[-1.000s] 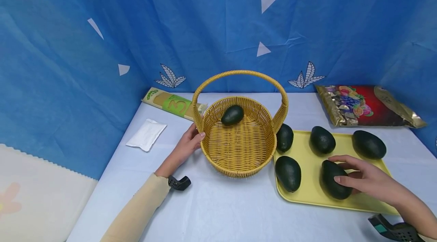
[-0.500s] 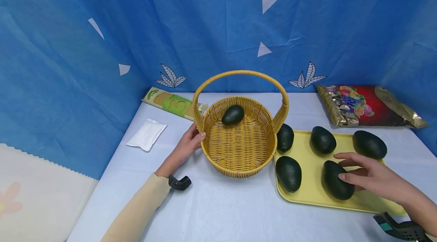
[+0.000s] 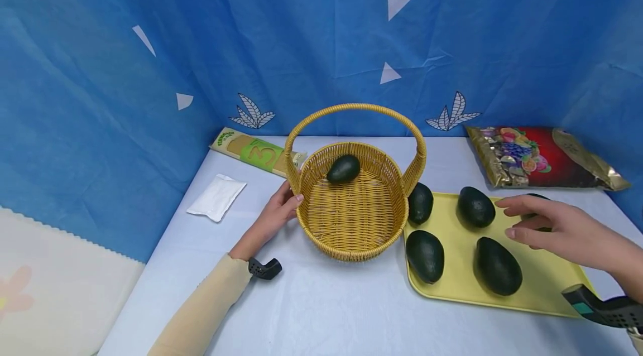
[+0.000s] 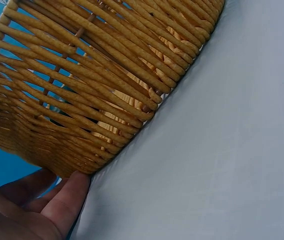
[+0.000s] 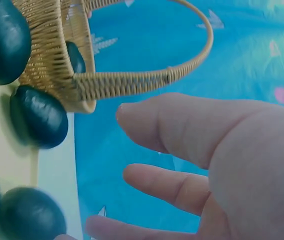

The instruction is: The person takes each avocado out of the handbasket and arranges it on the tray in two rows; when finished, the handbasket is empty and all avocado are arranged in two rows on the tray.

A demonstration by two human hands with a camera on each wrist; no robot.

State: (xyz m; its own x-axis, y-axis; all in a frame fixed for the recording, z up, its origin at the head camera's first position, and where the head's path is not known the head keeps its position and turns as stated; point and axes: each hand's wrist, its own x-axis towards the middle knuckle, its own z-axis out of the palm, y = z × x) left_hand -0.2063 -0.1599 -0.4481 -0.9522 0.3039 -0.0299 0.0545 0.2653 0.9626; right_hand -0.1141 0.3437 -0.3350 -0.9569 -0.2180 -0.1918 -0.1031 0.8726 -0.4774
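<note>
A yellow wicker basket with a tall arched handle stands in the middle, one avocado inside it at the back. My left hand holds the basket's left side; the thumb lies at the rim, and the left wrist view shows other fingers against the outer wall. On the right, my right hand hovers over a yellow tray, thumb and fingers apart, nothing between them. It partly hides the far-right avocado. Also there are a front avocado, a back avocado and two avocados beside the basket.
A red and gold packet lies behind the tray. Left of the basket are a green-labelled packet, partly behind it, and a white sachet. Blue curtain closes off the back of the white table.
My right hand has let go of the front avocado and moved up and right, towards the far-right one. That front avocado stays on the tray. The left hand and basket look unchanged.
</note>
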